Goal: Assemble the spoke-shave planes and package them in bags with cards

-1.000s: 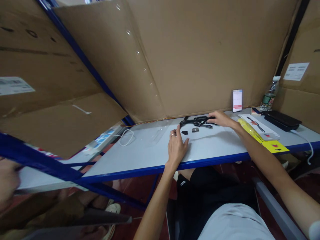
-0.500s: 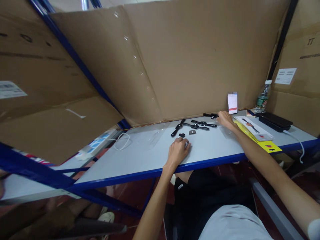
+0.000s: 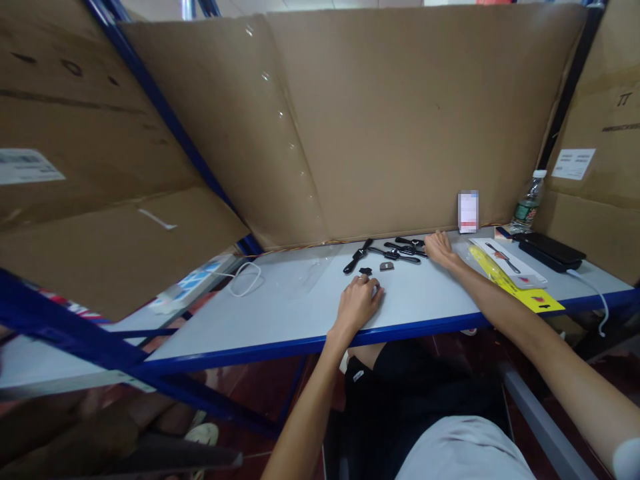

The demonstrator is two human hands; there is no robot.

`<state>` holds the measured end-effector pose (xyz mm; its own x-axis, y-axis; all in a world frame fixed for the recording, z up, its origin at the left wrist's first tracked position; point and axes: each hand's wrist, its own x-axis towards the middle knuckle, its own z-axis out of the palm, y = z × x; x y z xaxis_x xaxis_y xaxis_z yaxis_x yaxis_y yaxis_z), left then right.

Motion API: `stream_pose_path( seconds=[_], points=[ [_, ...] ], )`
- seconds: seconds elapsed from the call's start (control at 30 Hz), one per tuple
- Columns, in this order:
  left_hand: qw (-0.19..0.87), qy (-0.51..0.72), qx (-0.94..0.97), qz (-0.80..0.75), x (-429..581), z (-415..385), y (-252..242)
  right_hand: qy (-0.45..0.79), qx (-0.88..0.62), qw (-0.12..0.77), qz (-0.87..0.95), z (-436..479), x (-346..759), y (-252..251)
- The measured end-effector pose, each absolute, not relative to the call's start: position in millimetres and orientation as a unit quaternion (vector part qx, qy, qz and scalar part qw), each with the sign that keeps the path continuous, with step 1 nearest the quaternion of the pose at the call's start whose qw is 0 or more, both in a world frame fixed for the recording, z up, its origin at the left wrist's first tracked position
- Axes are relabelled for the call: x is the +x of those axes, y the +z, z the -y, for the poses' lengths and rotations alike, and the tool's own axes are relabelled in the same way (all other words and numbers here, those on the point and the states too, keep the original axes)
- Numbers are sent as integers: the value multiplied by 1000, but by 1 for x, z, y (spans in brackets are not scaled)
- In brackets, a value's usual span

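Observation:
My right hand [image 3: 441,249] is at the back of the table, its fingers closed round the right end of a black spokeshave [image 3: 410,242]. Just in front of that tool, two more black spokeshaves [image 3: 395,255] lie partly across each other. Another spokeshave [image 3: 358,257] sits at an angle to their left. My left hand [image 3: 358,301] rests palm down near the front edge, fingers loosely bent and apart, with nothing visible in it. Close beyond its fingertips is a small black part [image 3: 365,271]. To the right of that lies a grey metal blade [image 3: 387,266].
At the right are a phone [image 3: 469,212] leaning on the cardboard, a water bottle [image 3: 528,203], a black case [image 3: 550,251] with a white cable, and a yellow package [image 3: 537,298] beside a printed card [image 3: 510,260]. Clear plastic [image 3: 315,270] and a white cable [image 3: 245,280] lie left.
My right hand has moved left, bringing the spokeshave it holds closer to the others. The left hand stays in place. The view has tilted slightly.

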<state>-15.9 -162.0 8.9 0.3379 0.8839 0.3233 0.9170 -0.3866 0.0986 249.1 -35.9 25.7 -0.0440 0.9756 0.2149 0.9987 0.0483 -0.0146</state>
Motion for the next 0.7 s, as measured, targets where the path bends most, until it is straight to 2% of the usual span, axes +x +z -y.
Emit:
stream_pose_path(
  seconds=[0.1,0.3,0.43,0.7],
  points=[
    [50,-160,-816,553,-16,162,9,-68,-695,73,712,36,253,29],
    [50,-161,-816,553,-16,163,10,-41,-697,118,706,46,266,49],
    [52,-163,-816,552,-16,162,8,-6,-665,95,741,52,263,48],
    [51,-163,-816,552,-16,161,8,-30,-646,77,759,53,245,35]
  ],
)
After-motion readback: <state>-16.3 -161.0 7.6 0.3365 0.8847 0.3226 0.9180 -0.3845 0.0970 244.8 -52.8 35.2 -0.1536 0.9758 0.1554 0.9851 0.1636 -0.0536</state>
